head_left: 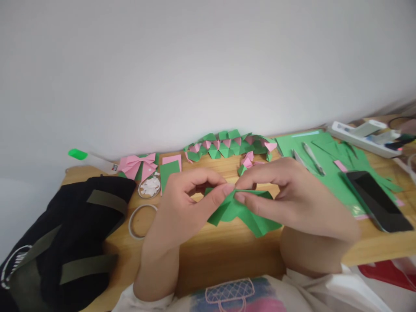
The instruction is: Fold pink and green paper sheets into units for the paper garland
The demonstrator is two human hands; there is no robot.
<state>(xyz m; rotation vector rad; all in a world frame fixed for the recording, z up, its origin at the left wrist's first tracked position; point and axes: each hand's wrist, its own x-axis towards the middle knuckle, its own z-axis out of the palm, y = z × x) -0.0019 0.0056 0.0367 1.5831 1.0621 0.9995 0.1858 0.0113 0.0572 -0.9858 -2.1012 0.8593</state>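
Both hands pinch one folded piece of green paper (256, 216) above the wooden table, close to my body. My left hand (191, 208) grips its upper left part between thumb and fingers. Just to the right of that, my right hand (279, 195) has thumb and fingertips closed on the top middle. The paper's creased flaps spread out to both sides below the fingers. Behind the hands lies a row of folded green and pink paper pieces (224, 145). A smaller pink and green folded piece (247, 161) sits near my right fingers.
On the left are a black bag (74, 234), a tape roll (130, 225), a pink paper bow (138, 167) and stacked paper squares (169, 171). To the right, a cutter (313, 158) rests on green sheets (341, 186), near a phone (377, 199) and a power strip (364, 141).
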